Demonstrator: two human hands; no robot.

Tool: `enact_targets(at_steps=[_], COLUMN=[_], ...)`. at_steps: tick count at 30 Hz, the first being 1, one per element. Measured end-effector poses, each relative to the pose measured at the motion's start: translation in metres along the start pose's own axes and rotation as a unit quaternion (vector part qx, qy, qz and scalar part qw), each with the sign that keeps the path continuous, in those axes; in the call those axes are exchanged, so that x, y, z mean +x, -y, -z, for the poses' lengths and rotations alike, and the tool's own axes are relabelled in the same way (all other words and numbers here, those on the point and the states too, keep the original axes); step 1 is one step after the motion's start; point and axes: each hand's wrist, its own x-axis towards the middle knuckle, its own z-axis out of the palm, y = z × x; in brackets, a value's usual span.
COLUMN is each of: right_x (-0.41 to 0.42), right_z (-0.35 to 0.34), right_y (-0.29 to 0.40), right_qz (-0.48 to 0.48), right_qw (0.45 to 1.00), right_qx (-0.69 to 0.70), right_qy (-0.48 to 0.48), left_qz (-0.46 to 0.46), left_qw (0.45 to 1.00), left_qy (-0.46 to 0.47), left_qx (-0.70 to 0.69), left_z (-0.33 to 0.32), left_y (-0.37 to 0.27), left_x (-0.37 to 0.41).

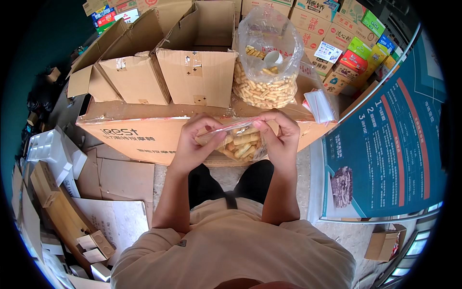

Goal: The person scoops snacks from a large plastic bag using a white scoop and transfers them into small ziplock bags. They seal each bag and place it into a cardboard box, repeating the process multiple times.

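Note:
A small clear zip bag [241, 144] of short golden snack sticks hangs between my hands, in front of the large carton's edge. My left hand [200, 139] pinches the left end of its red-lined zip strip, and my right hand [277, 133] pinches the right end. Whether the zip is fully closed cannot be told. Beyond my hands a large clear plastic bag [265, 88] of the same sticks stands on the carton with its mouth open. A white cup or scoop [273, 57] lies inside it. Flat empty zip bags [319, 106] rest to its right.
Open cardboard boxes [196, 77] stand on the large carton [158, 135], left of the big bag. Stacked printed cartons [310, 21] rise behind. A teal display board [389, 144] leans at the right. White foam pieces [50, 151] and flattened cardboard [126, 177] lie at the left.

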Motion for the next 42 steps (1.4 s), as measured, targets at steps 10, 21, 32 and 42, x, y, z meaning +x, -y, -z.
enact_targets(at_steps=[10, 21, 32, 42], right_x=[-0.001, -0.002, -0.001, -0.001], right_z=[-0.001, -0.001, 0.001, 0.002], right_y=[0.0, -0.001, -0.004, -0.002], right_qz=[-0.011, -0.007, 0.006, 0.001], right_qw=[1.0, 1.0, 1.0, 1.0], right_qx=[-0.003, -0.008, -0.02, -0.007], right_qy=[0.004, 0.004, 0.009, -0.001], left_qz=[0.002, 0.005, 0.019, -0.001], left_qw=[1.0, 0.999, 0.999, 0.998], left_qy=[0.0, -0.015, -0.023, -0.02], left_qx=[-0.001, -0.04, -0.03, 0.057], left_z=[0.001, 0.002, 0.008, 0.016], left_y=[0.005, 0.013, 0.021, 0.023], left_x=[-0.003, -0.005, -0.008, -0.011])
